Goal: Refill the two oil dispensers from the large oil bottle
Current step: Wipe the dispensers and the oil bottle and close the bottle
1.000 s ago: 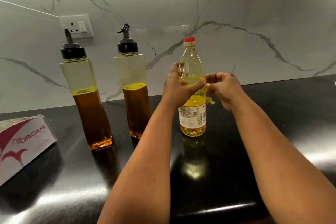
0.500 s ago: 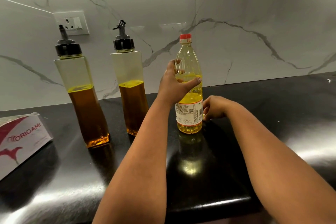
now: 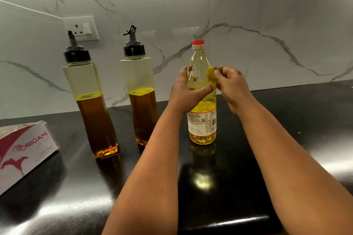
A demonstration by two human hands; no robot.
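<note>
Black and glossy, the bench (image 3: 238, 187) carries everything here, backed by a white marble wall (image 3: 267, 15) with grey veins. The oil bottle (image 3: 202, 120) stands upright near the middle of the bench, its red cap (image 3: 198, 42) on, pale yellow oil filling it to about shoulder height and a printed label round its lower half. The left hand (image 3: 188, 93) grips the bottle at its shoulder, thumb across the near face and fingers (image 3: 184, 72) curled round the far side. The right hand (image 3: 232, 86) is at the bottle's right side at the same height, its fingers curled tight and pinching a small crumpled yellowish scrap (image 3: 211, 75) against the bottle's upper part; the hand is blurred, so I cannot tell whether the scrap is attached to the bottle. Left of the bottle stand the two dispensers, both upright, with black caps and spouts. The right dispenser (image 3: 142, 99) is just beside the left forearm and close to the bottle without touching it; the left dispenser (image 3: 91, 105) stands apart from it, a little nearer the camera. Each holds dark amber oil to roughly halfway, the upper part clear. At the far left edge a white box (image 3: 24, 150) with red print lies tilted on the bench, well apart from the dispensers. A wall socket (image 3: 81, 28) sits on the marble behind the left dispenser's spout.
</note>
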